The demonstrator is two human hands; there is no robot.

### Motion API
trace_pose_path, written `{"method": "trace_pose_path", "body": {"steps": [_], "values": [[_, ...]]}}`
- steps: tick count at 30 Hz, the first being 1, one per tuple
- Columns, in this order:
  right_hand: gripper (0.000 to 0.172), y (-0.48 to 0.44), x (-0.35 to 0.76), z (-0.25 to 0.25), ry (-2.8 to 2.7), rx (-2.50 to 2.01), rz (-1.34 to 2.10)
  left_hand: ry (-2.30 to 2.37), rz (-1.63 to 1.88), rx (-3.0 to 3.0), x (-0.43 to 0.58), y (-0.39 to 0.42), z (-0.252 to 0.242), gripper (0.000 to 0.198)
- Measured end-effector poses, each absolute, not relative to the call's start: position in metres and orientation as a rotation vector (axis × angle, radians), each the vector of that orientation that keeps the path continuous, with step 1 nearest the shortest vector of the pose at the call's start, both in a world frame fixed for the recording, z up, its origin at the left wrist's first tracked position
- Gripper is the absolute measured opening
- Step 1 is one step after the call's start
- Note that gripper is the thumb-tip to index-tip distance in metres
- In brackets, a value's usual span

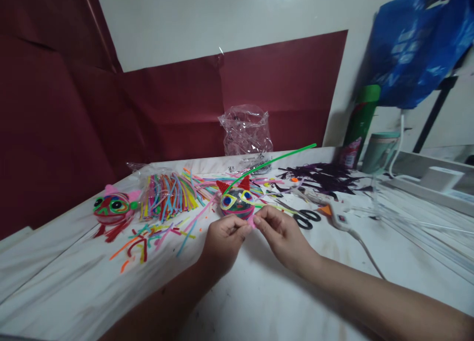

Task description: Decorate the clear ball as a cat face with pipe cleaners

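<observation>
My left hand [226, 237] and my right hand [283, 235] meet in front of me, thumbs and fingers pinched on a small pink fuzzy piece [252, 221], apparently pipe cleaner. Just behind my fingertips sits a round dark figure [237, 203] with red pointed ears, yellow-rimmed blue eyes and a pink band; my hands partly cover its lower side. A long green pipe cleaner [274, 160] slants up to the right from beside its left ear. Black-handled scissors [306, 218] lie to the right of my right hand.
On the left stand a finished-looking red-and-pink figure [114, 206] and a bundle of coloured pipe cleaners [168, 197]; cut bits [142, 245] lie before them. Rightward are a glue gun [338, 218] with its cord, dark purple strips [326, 177] and a lidded cup [381, 151]. A clear plastic bag [247, 131] stands behind.
</observation>
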State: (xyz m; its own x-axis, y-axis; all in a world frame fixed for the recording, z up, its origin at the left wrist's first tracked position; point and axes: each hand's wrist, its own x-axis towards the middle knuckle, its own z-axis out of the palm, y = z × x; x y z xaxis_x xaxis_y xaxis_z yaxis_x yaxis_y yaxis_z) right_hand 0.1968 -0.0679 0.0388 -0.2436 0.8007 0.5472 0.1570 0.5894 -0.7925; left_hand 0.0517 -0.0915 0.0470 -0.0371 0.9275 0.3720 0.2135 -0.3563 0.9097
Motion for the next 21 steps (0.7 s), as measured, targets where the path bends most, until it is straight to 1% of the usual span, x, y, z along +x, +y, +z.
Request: {"method": "trace_pose_path", "body": {"steps": [3,6,8,11,14,16,19,21], "values": [[0.031,-0.068,0.196,0.037,-1.726,-0.8,0.748,1.268,1.454,1.628,0.052,-0.092,0.046,0.019],[0.027,-0.064,0.198,0.04,-1.838,-0.797,0.741,1.364,1.439,1.785,0.048,-0.091,0.047,0.02],[0.02,-0.059,0.202,0.042,-1.964,-0.761,0.627,1.406,1.419,2.017,0.043,-0.088,0.048,0.02],[0.013,-0.051,0.208,0.044,-2.149,-0.625,0.334,1.374,1.373,2.486,0.035,-0.085,0.047,0.022],[0.016,-0.046,0.21,0.042,-2.292,-0.485,0.102,1.327,1.299,2.916,0.029,-0.082,0.042,0.026],[0.019,-0.045,0.211,0.041,-2.358,-0.451,-0.004,1.313,1.225,3.081,0.028,-0.081,0.038,0.028],[0.022,-0.046,0.21,0.041,-2.422,-0.439,-0.07,1.27,1.161,3.141,0.028,-0.081,0.037,0.029],[0.024,-0.048,0.21,0.042,-2.396,-0.431,-0.036,1.24,1.172,3.031,0.028,-0.082,0.04,0.028]]}}
